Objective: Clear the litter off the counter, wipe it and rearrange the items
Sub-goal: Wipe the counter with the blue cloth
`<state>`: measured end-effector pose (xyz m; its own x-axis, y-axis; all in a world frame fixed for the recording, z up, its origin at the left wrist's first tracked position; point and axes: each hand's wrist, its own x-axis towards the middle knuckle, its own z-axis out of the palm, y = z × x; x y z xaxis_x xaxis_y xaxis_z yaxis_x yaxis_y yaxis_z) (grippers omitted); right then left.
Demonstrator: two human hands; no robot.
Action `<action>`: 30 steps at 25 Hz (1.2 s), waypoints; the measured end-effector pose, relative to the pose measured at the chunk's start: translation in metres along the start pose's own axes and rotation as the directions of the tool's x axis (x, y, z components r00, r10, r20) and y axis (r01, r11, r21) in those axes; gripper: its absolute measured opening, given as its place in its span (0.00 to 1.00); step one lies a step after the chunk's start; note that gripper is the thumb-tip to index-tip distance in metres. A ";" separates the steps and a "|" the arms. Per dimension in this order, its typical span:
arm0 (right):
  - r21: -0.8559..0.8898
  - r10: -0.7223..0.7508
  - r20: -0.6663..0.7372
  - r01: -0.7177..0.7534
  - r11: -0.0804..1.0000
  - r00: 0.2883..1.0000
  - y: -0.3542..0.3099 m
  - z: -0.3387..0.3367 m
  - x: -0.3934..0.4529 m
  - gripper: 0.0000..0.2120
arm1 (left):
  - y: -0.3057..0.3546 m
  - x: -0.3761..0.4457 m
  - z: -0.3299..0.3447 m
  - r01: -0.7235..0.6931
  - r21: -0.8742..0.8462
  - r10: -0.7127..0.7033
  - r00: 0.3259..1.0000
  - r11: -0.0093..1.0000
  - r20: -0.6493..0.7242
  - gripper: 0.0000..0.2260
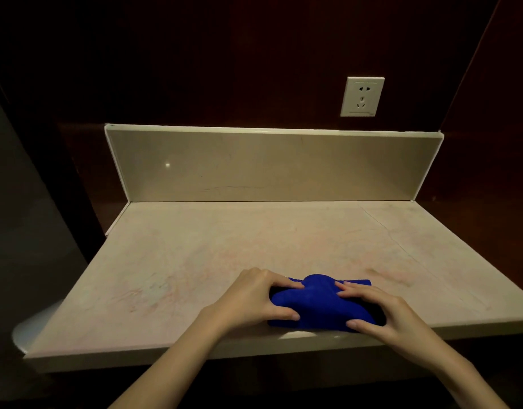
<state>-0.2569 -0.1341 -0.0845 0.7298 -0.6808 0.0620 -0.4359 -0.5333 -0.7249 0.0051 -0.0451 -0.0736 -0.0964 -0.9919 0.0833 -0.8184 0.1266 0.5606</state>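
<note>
Gripping cloth point(319, 302) lengthwise left-right, both hands.

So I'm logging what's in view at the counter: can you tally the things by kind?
Blue cloth: 1
Hands on the cloth, left hand and right hand: 2
Counter: 1
Wall socket: 1
Total: 5

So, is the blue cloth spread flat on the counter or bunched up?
Bunched up. The blue cloth humps in the middle between the left hand and right hand, which grip its ends near the counter front edge.
</note>
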 end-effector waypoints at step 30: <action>-0.108 -0.357 0.147 0.373 0.921 0.923 -0.208 0.246 0.093 0.20 | -0.174 -0.256 -0.155 0.328 -0.106 -0.337 0.939 0.939 -0.075 0.28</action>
<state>0.0317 0.0369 -0.0966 0.9061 -0.3642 0.2153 -0.1859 -0.7999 -0.5707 0.2601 0.1893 -0.0644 0.2276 -0.9725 -0.0490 -0.7394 -0.2054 0.6412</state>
